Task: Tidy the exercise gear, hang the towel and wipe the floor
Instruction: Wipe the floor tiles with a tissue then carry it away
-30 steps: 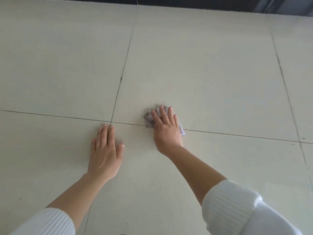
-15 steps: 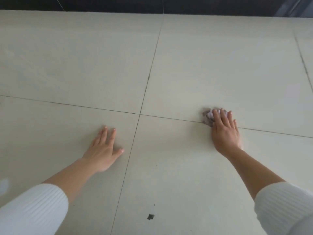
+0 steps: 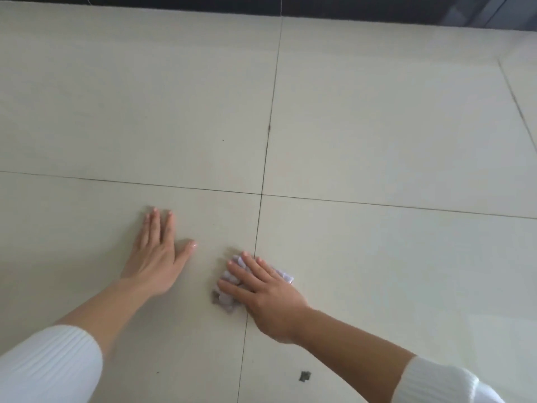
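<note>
- Your right hand (image 3: 267, 295) has swept the cloth wad (image 3: 227, 301) back from the tile at 3 o'clock of the grout crossing (image 3: 261, 194) to 6 o'clock of it, onto the vertical seam
- That stroke suggests the floor wiping is in full swing, one tile covered and the seam now being crossed
- Your right hand lies flat with fingers spread straight, pressing the wad down rather than gripping it
- Your left hand (image 3: 158, 257) stays at 9 o'clock of the right, near but apart, palm down and fingers straight as a prop
- The wad is pale, crumpled and soft, greyed at its near edge
- The floor (image 3: 377, 126) is smooth cream tile with a dull sheen and thin dark grout
- A small dark scrap (image 3: 304, 376) lies at 5 o'clock of your right hand, not yet wiped up
</note>
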Available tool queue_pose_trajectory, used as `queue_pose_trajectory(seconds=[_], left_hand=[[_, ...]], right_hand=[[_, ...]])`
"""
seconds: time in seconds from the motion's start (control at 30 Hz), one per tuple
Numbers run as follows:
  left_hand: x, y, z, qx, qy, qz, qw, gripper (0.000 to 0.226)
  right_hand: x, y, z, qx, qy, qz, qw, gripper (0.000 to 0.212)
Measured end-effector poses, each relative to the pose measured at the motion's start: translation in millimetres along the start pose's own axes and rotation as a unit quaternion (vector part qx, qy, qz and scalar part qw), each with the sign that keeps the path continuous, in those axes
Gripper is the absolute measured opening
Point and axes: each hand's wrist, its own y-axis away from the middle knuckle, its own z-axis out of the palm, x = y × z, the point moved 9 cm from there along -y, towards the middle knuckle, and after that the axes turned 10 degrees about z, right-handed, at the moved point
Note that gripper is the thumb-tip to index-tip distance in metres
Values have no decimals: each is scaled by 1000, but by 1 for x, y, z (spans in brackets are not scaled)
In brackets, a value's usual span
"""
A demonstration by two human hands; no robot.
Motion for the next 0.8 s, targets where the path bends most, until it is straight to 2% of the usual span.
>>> queue_pose_trajectory(seconds=[0.07,0.1,0.13,0.2,0.33,0.4,0.43,0.5,0.63,0.7,0.8], left_hand=[[-2,-2,0,7,-2,9,1000,87],[-2,-2,2,10,0,15,1000,89],[-3,-2,4,12,7,21,1000,90],[-6,-3,7,17,26,29,999,96],[-10,-5,9,21,55,45,997,99],[-11,-5,10,25,65,47,996,97],[-11,-5,10,26,70,48,996,96],[-11,-5,11,28,76,47,996,94],[-14,-7,12,36,81,44,995,85],[-13,-7,12,42,100,49,993,84],[-14,-5,8,57,127,58,989,81]], right_hand=[[13,0,-5,-16,38,-71,997,65],[32,-5,-12,-2,53,-60,997,63],[59,-13,-22,20,57,-16,998,62],[121,-25,-51,89,39,124,988,58],[206,-28,-88,136,-30,401,905,55],[204,-40,-94,149,-52,463,872,60],[192,-52,-92,145,-61,464,872,63],[150,-82,-83,139,-73,397,904,66],[40,-108,-48,113,-60,171,977,64],[0,-102,-28,91,-39,74,992,62],[-16,-87,-13,30,-5,-57,998,61]])
